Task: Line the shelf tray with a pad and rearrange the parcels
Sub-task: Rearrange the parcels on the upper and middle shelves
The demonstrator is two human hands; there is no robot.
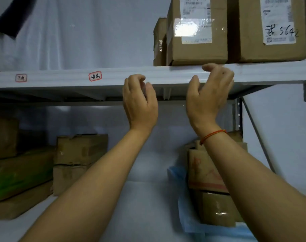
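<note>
Hands: left hand & right hand raised at shelf edge, fingers loosely curled, holding nothing.
Parcels: boxes bunched at shelf's right.
Pad: none visible up top; lining likely still pending.

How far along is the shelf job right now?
Looks done: white pad lines the upper shelf; three parcels sit at its right end. In hand: nothing; left hand and right hand are raised, empty. Left: probably rearranging those parcels.

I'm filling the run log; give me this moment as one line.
left hand: empty, raised | right hand: empty, at upper shelf edge | parcels: on upper shelf, right end | left end: bare
</note>
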